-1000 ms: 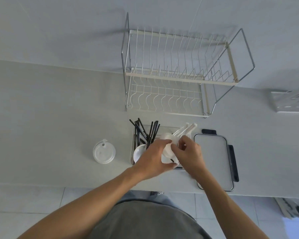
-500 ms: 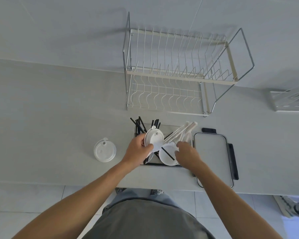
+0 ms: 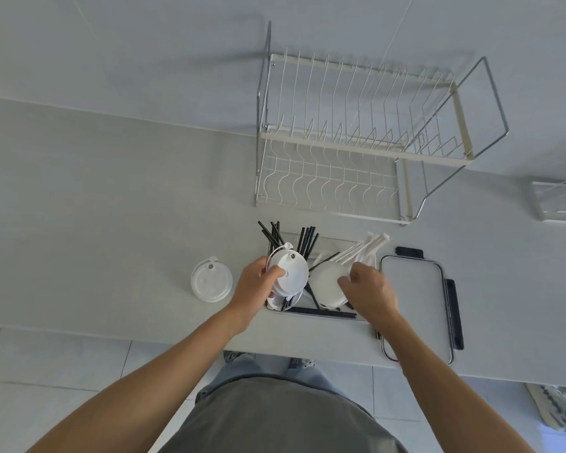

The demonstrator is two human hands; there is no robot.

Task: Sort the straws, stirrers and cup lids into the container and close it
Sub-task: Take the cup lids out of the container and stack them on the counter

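— Packing lids, are you?

— Yes. My left hand (image 3: pixel 257 282) has its thumb and fingers curled round a small stack of round white plastic cup lids (image 3: pixel 288 273), held tilted over the left end of the clear rectangular plastic container (image 3: pixel 321 317). I judge this the lid-sorting step, with the closing not yet begun.

— And the other hand?

— My right hand (image 3: pixel 368 287) rests on a second white round lid (image 3: pixel 325 282) lying in the middle of the container, fingers loosely bent; whether they pinch its rim or only press on it I cannot tell.

— What does the next move need?

— Setting the stack down flat, I think, without bending the thin black plastic straws (image 3: pixel 303 238) that lean out over the far wall. The lids look smooth and light (slippery, probably), so a firm hold matters.

— Anything still out?

— One translucent white lid with a pull tab (image 3: pixel 211 279) lies on the pale grey countertop (image 3: pixel 111 223), left of the container and apart from it. The flat grey container cover with black clip latches (image 3: pixel 412 295) lies just beside the container's right side.

— And the stirrers?

— Those white flat sticks (image 3: pixel 363 246) fan out of the far right corner. Beyond, a white and chrome wire dish rack (image 3: pixel 360 142) stands against the wall.
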